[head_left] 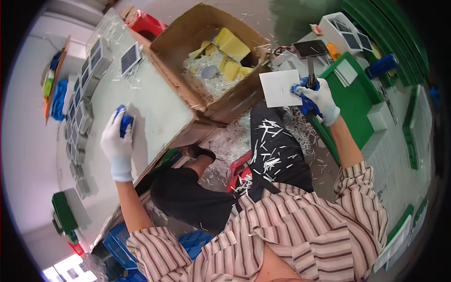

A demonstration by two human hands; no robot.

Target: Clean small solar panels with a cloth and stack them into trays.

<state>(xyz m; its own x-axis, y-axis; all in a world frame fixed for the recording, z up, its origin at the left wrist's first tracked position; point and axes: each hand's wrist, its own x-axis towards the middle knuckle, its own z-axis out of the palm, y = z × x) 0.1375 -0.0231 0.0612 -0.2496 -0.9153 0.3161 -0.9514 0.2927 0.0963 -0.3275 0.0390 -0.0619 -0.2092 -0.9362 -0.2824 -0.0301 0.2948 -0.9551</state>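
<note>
My left hand (117, 141), in a white glove with blue-coated fingers, rests over the pale tabletop (157, 108) on the left. Its fingers are curled together, and what lies under them is hidden. On the right, my gloved right hand (320, 99) is closed on a thin white square piece (280, 88), held by its right edge. The same hand also grips a dark, narrow tool (311, 75) that points away from me; its exact kind does not show. The white piece hovers between the cardboard box (230, 101) and a green tray (350, 120).
Several small white boxes with dark panels (84, 75) line the left table's far side; one similar panel piece (130, 58) lies apart. White scraps cover my lap and the floor. A blue cylinder (381, 66) and a phone-like dark slab (310, 48) lie at right.
</note>
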